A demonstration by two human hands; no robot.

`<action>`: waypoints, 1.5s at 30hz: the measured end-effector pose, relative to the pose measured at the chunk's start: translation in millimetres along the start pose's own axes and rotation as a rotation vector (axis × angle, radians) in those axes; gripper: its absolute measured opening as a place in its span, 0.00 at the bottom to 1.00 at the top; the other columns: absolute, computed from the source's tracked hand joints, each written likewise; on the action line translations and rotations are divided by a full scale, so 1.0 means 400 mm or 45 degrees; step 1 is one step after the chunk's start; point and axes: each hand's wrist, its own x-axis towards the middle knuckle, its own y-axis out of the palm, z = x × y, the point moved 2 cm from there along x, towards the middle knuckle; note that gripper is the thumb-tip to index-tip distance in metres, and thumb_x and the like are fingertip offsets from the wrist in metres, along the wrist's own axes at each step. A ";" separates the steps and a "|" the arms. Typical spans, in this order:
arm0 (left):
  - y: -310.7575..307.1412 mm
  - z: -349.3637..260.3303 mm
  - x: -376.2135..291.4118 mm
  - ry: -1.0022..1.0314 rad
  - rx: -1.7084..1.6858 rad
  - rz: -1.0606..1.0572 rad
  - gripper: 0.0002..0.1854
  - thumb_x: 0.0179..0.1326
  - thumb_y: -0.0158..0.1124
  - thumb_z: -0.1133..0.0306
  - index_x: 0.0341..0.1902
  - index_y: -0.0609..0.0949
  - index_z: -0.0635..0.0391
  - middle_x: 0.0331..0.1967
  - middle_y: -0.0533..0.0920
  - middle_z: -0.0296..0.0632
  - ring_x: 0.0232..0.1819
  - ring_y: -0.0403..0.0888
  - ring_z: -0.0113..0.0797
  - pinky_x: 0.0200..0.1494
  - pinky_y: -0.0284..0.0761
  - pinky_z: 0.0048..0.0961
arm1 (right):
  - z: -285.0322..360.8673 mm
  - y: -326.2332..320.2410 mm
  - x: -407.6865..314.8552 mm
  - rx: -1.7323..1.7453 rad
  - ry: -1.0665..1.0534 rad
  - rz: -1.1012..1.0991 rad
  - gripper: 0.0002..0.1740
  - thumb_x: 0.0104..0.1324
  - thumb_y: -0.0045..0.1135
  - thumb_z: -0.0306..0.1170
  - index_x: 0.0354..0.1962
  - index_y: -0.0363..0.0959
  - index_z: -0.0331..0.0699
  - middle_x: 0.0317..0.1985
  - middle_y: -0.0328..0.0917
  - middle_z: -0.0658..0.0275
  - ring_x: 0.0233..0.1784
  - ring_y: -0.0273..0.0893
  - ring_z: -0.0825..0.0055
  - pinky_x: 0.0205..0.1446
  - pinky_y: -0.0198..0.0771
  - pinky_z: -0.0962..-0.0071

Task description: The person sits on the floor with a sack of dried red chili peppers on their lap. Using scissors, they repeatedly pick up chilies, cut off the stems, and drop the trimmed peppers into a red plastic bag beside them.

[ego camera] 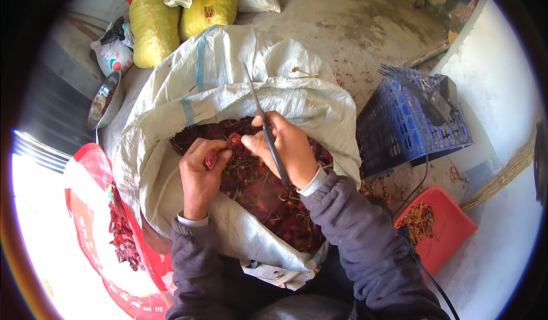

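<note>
My left hand point(201, 166) pinches a wrinkled dried red chili pepper point(211, 160) above the mouth of a white woven sack point(169, 183). A rounded red pepper end point(234, 139) shows between my two hands; whether it belongs to the same pepper, I cannot tell. Gripped in my right hand point(287, 148) is a slim pointed metal tool point(265, 125) with a dark handle, its tip directed away from me. My right thumb is close to that red end. Dark red dried peppers with stems point(274, 208) fill the sack below both hands.
Left, a red-and-white bag point(85, 148) holds red pepper pieces point(124, 230); a metal bowl point(97, 110) stands beyond it. Right are a blue plastic crate point(402, 123) and a red dustpan point(449, 230) with stem debris. Yellow sacks point(154, 29) stand behind. A dark cable point(434, 281) crosses the right side.
</note>
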 end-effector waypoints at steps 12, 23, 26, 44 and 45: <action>0.018 -0.014 -0.011 -0.101 -0.631 0.168 0.11 0.62 0.68 0.84 0.46 0.81 0.62 0.54 0.86 0.44 0.57 0.83 0.33 0.62 0.76 0.30 | 0.021 0.024 -0.018 -0.049 -0.192 0.189 0.20 0.60 0.68 0.30 0.49 0.75 0.35 0.35 0.82 0.58 0.36 0.82 0.69 0.45 0.77 0.68; -0.399 -0.166 -0.150 0.251 1.160 -0.736 0.09 0.54 0.63 0.86 0.38 0.82 0.62 0.40 0.87 0.47 0.38 0.86 0.44 0.42 0.82 0.34 | 0.085 0.000 -0.005 0.249 0.095 0.005 0.20 0.71 0.67 0.39 0.49 0.71 0.34 0.34 0.85 0.58 0.29 0.83 0.78 0.33 0.76 0.77; -0.542 -0.128 -0.161 -0.519 1.530 -0.853 0.32 0.58 0.76 0.70 0.67 0.75 0.57 0.63 0.78 0.59 0.65 0.78 0.55 0.63 0.76 0.47 | 0.072 -0.018 0.001 0.360 0.093 -0.009 0.19 0.71 0.67 0.40 0.47 0.71 0.35 0.31 0.83 0.59 0.27 0.81 0.79 0.30 0.75 0.78; -0.023 0.390 0.183 0.088 0.827 0.228 0.25 0.60 0.70 0.63 0.60 0.79 0.59 0.53 0.84 0.63 0.55 0.82 0.63 0.57 0.78 0.52 | 0.080 -0.044 -0.002 0.326 0.047 0.011 0.17 0.73 0.65 0.42 0.44 0.73 0.37 0.30 0.81 0.64 0.27 0.80 0.81 0.31 0.75 0.78; -0.005 0.368 0.176 0.031 0.747 0.363 0.25 0.60 0.70 0.64 0.60 0.80 0.60 0.52 0.84 0.62 0.56 0.82 0.62 0.57 0.78 0.51 | 0.079 -0.047 -0.004 0.317 0.063 0.019 0.17 0.73 0.64 0.43 0.44 0.73 0.38 0.32 0.81 0.63 0.28 0.80 0.81 0.33 0.75 0.78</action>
